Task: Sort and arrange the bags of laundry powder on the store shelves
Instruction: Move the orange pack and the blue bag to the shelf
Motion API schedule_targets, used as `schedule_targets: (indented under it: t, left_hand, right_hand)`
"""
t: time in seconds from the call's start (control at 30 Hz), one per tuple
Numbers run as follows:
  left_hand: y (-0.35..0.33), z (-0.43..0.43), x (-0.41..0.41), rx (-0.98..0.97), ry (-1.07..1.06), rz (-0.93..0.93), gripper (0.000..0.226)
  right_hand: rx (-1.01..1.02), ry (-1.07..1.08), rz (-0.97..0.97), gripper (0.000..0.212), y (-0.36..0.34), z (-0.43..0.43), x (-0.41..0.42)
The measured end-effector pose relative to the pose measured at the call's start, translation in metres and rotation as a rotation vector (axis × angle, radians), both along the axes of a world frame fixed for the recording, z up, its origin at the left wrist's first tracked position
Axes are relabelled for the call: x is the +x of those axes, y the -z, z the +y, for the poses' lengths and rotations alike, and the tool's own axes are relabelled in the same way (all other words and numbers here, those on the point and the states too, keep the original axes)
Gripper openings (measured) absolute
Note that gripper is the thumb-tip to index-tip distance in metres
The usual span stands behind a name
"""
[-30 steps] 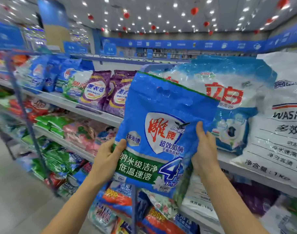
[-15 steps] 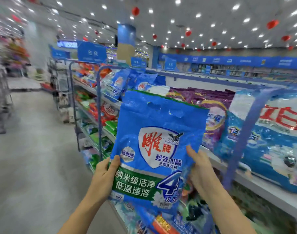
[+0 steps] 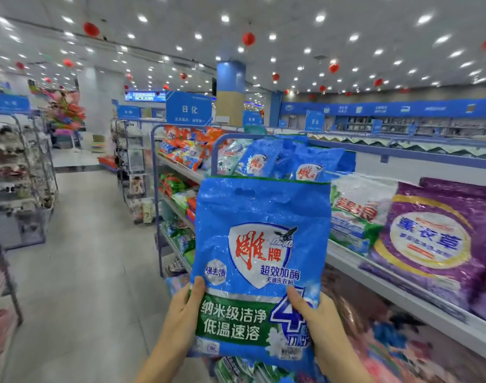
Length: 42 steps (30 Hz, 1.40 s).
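Left hand (image 3: 181,313) and right hand (image 3: 316,324), each closed around a lower side edge of the blue laundry-powder bag (image 3: 261,244): thumbs lie on the printed front, and the other fingers are hidden behind the film. The bag is held upright in the air with its label facing the camera. It touches no shelf.

All positions below are given relative to this held bag. Behind its top edge, matching blue bags (image 3: 264,161) with the same red logo lean together on the top shelf (image 3: 388,288). Judged by brand, this group is the likely destination. To the right of the held bag stand a white-and-green bag (image 3: 357,211) and, beyond that, a purple bag (image 3: 435,244). Far behind and to the left are orange bags (image 3: 186,145). Below and to the left lies the aisle floor (image 3: 84,272).

Probable hazards:
- The grip is low, so the powder-filled upper part could fold forward or sideways.
- The glossy film may slide through the thumbs if the bag is tilted.
- The matching bags lean loosely, and pushing the held bag in among them could topple one off the shelf edge towards the floor.
- The blue frame tube arching over that group narrows the approach and could snag the top of the bag.
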<state>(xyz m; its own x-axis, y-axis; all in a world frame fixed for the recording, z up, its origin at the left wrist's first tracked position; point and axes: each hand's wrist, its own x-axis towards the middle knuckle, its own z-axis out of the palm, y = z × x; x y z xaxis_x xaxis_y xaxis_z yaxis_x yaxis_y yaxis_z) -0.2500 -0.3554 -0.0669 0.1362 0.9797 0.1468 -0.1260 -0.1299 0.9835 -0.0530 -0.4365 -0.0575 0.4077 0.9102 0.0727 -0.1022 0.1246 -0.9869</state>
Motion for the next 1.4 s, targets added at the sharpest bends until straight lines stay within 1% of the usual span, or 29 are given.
schedule_targets:
  t: [0.1,0.13,0.2,0.3,0.33,0.43,0.5,0.57,0.6,0.67,0.7,0.87,0.93,1.0,1.07,1.1,1.13,1.17,1.2,1.23,1.33,1.4]
  left_hand:
    - [0.011,0.050,0.000,-0.069,0.042,0.065,0.044]
    - [0.013,0.067,0.002,-0.081,0.050,0.086,0.048]
    - [0.012,0.103,0.011,-0.111,0.049,0.134,0.060]
    - [-0.003,0.160,0.033,-0.110,0.080,0.154,0.078]
    - [-0.010,0.179,0.043,-0.095,0.104,0.155,0.079]
    - [-0.040,0.233,0.077,-0.038,0.188,0.170,0.063]
    - [-0.058,0.266,0.100,0.004,0.223,0.147,0.060]
    - [-0.071,0.295,0.126,0.040,0.246,0.113,0.062]
    - [-0.076,0.308,0.139,0.055,0.258,0.093,0.058]
    - [-0.086,0.333,0.166,0.100,0.283,0.078,0.043]
    - [-0.091,0.345,0.179,0.119,0.306,0.087,0.041]
    - [-0.104,0.385,0.234,0.130,0.443,0.093,0.039]
    - [-0.099,0.398,0.249,0.141,0.522,0.135,0.039]
    - [-0.098,0.407,0.260,0.179,0.587,0.149,0.037]
    - [-0.093,0.415,0.269,0.190,0.632,0.111,0.041]
    - [-0.092,0.416,0.273,0.184,0.655,0.107,0.045]
    - [-0.090,0.416,0.277,0.190,0.673,0.107,0.047]
    - [-0.088,0.414,0.281,0.210,0.682,0.098,0.049]
    - [-0.086,0.411,0.284,0.229,0.690,0.081,0.048]
    - [-0.085,0.408,0.287,0.231,0.699,0.056,0.047]
    - [-0.086,0.400,0.296,0.194,0.720,-0.027,0.048]
    - [-0.086,0.399,0.303,0.204,0.734,-0.035,0.051]
  right_hand:
    - [0.004,0.061,-0.065,0.052,0.007,0.044,-0.003]
    - [0.004,0.079,-0.078,0.052,0.007,0.059,-0.001]
    - [-0.002,0.106,-0.089,0.046,0.002,0.088,0.004]
    - [0.052,0.129,-0.046,0.030,-0.012,0.135,0.021]
    - [0.071,0.142,-0.050,0.028,-0.020,0.151,0.029]
    - [0.110,0.206,-0.080,0.030,-0.045,0.192,0.052]
    - [0.145,0.267,-0.095,0.027,-0.061,0.217,0.069]
    - [0.173,0.326,-0.098,0.018,-0.074,0.237,0.086]
    - [0.189,0.351,-0.098,0.013,-0.080,0.245,0.094]
    - [0.224,0.409,-0.094,0.008,-0.090,0.260,0.110]
    - [0.239,0.440,-0.089,0.007,-0.094,0.266,0.117]
    - [0.259,0.652,-0.087,0.006,-0.103,0.293,0.145]
    - [0.235,0.725,-0.106,0.007,-0.101,0.301,0.151]
    - [0.193,0.809,-0.158,0.007,-0.097,0.305,0.156]
    - [0.121,0.901,-0.271,0.009,-0.090,0.308,0.159]
    - [0.085,0.936,-0.329,0.011,-0.086,0.309,0.160]
    - [0.055,0.965,-0.375,0.018,-0.083,0.311,0.160]
    - [0.037,0.996,-0.399,0.031,-0.078,0.312,0.162]
    - [0.029,1.031,-0.396,0.041,-0.076,0.314,0.163]
    - [0.034,1.068,-0.373,0.044,-0.075,0.318,0.165]
    - [0.043,1.195,-0.331,0.041,-0.074,0.330,0.165]
    - [0.050,1.294,-0.315,0.039,-0.076,0.337,0.166]
